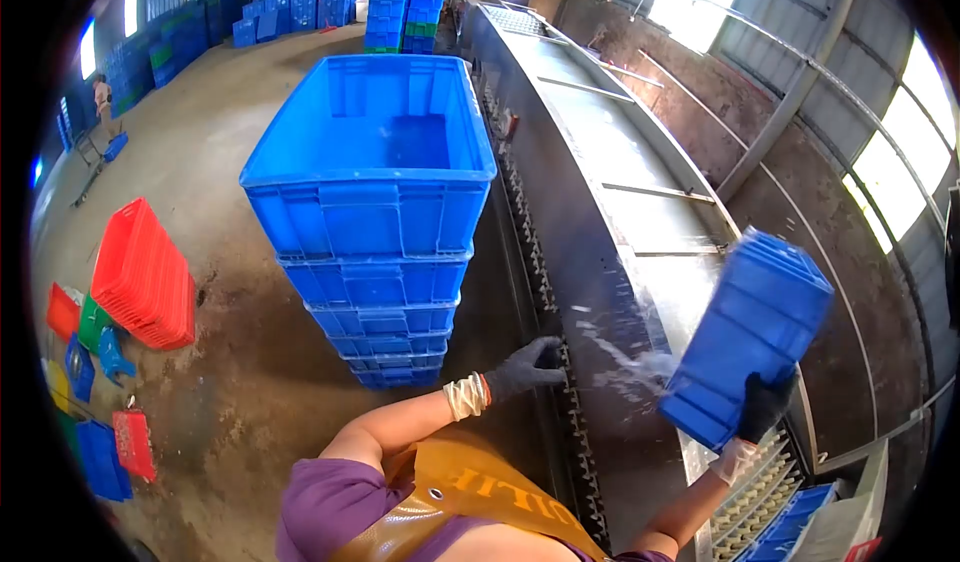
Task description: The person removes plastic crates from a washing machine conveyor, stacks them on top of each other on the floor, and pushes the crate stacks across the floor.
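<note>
My right hand (766, 407), in a dark glove, grips the lower edge of a blue plastic crate (752, 332). The crate is tipped on its side over the metal machine, and water splashes off its left side. My left hand (525, 370), also gloved, holds nothing; its thumb and fingers are apart beside the chain along the machine's side. Left of the machine rises a stack of blue crates (385, 212), and the inside of the top one shows.
The long metal machine (600, 162) runs away from me, with a roller conveyor (750, 502) at its near end and another blue crate (795, 522) there. Red baskets (145, 277) stand stacked at left. Tall crate stacks (400, 7) and a person (103, 102) are farther back.
</note>
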Demonstrator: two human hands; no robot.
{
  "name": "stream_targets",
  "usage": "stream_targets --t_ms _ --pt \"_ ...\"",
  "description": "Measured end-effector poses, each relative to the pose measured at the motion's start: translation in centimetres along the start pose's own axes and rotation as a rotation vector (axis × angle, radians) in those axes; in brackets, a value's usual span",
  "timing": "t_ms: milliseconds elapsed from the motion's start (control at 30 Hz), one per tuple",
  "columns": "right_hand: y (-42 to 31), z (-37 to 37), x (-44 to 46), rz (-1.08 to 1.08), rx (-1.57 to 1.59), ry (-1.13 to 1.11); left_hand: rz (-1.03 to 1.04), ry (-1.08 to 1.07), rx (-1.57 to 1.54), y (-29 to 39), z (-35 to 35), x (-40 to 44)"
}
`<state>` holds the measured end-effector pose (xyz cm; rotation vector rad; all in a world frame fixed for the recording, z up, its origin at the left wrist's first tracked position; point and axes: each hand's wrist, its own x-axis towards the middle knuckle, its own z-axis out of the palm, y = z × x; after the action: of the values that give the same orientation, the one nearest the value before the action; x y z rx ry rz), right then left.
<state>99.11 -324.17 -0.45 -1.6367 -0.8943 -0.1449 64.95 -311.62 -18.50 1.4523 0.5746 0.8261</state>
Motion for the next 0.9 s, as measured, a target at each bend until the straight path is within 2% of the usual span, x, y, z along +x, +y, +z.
stream_targets --t_ms 33,67,100,133,200,267,300,367,400,433,500,533,600,633,667,700,733,767,833,867,900 --pt "0.5 1.9 -0.4 -0.237 -0.055 0.011 0.001 -0.002 0.002 1.9 -0.2 0.5" --pt "0.6 3.3 -1.2 -0.470 -0.111 0.023 0.190 0.079 0.219 3.8 -0.5 1.0" --pt "-1.5 4.7 -3.3 -0.485 -0.243 -0.006 0.379 0.156 0.437 5.8 -0.8 1.5" --pt "-2.9 5.3 -5.0 -0.629 -0.523 -0.015 0.376 0.147 0.437 6.7 -1.2 2.0" --pt "-6.8 7.0 -8.0 -0.412 -0.483 -0.297 0.649 0.235 0.600 8.1 -1.8 3.0" --pt "-8.3 8.6 -9.9 -0.695 -0.465 -0.258 0.607 0.269 0.662 8.8 -1.9 2.8" --pt "-8.1 9.2 -10.4 -0.766 -0.429 -0.272 0.489 0.277 0.560 8.3 -2.0 2.5" --pt "-9.7 9.0 -11.2 -0.771 -0.500 -0.453 0.270 0.243 0.365 7.9 -2.1 1.4" --pt "-9.6 8.8 -11.6 -0.773 -0.560 -0.555 0.261 0.237 0.370 7.6 -2.3 0.9" --pt "-9.5 8.3 -12.2 -0.763 -0.560 -0.563 0.321 0.272 0.387 6.9 -2.3 0.5" --pt "-9.2 6.6 -12.9 -0.923 -0.484 -0.222 0.399 0.305 0.417 5.7 -2.1 -0.1" --pt "-6.5 5.3 -13.2 -0.850 -0.483 -0.050 0.389 0.304 0.405 6.0 -1.7 -0.1" --pt "-1.4 2.7 -14.3 -0.525 -0.418 0.163 0.436 0.312 0.554 7.1 -0.8 0.5" --pt "-0.4 2.3 -15.1 -0.240 -0.044 0.075 0.431 0.270 0.526 8.2 -0.5 0.7" --pt "2.0 1.4 -15.7 -0.090 -0.075 0.012 0.423 0.224 0.498 9.1 -0.4 1.2" --pt "0.3 1.3 -15.9 0.255 0.158 -0.059 0.497 0.233 0.565 9.2 0.1 1.9" --pt "4.4 1.4 -15.4 0.309 0.367 -0.156 0.575 0.243 0.624 9.1 0.8 2.5" --pt "8.5 1.4 -14.9 0.385 0.564 -0.247 0.566 0.218 0.601 9.5 1.5 2.8" --pt "9.4 1.4 -13.4 0.298 0.528 -0.283 0.629 0.194 0.713 11.9 2.4 3.4" --pt "10.6 1.9 -12.9 0.323 0.563 -0.217 0.631 0.180 0.707 13.3 3.1 3.9" --pt "11.4 2.3 -12.8 0.339 0.594 -0.157 0.734 0.176 0.697 15.0 3.8 4.5"
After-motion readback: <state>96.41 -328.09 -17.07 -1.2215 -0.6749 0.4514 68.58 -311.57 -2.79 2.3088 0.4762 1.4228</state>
